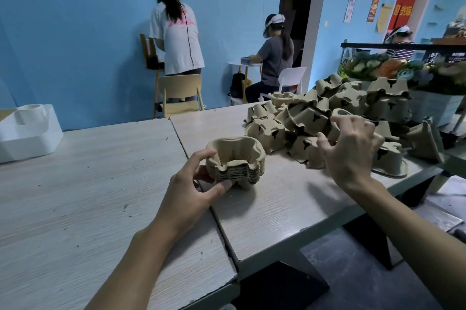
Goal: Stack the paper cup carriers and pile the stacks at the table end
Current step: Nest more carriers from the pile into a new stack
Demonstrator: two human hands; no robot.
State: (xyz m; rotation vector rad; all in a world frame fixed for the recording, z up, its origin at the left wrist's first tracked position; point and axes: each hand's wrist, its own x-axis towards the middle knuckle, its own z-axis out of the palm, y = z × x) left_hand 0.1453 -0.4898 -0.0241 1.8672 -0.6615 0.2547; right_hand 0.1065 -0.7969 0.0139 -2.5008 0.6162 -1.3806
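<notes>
A small stack of brown pulp cup carriers [237, 158] stands open side up on the pale wooden table [272, 198]. My left hand [194, 188] grips the stack's near left side with thumb and fingers. To the right lies a big loose heap of carriers [327, 117], most of them upside down. My right hand [350, 148] reaches into the heap's near edge, its fingers curled over one carrier [339, 115] there. The hand hides most of that carrier, so I cannot tell if it is lifted.
A second table [75, 196] butts against the left with a seam between. A white foam block [27, 130] sits at its far left. Chairs [180, 95], people at the blue wall and a flower display [393, 67] lie beyond. The table's front edge drops to the floor at right.
</notes>
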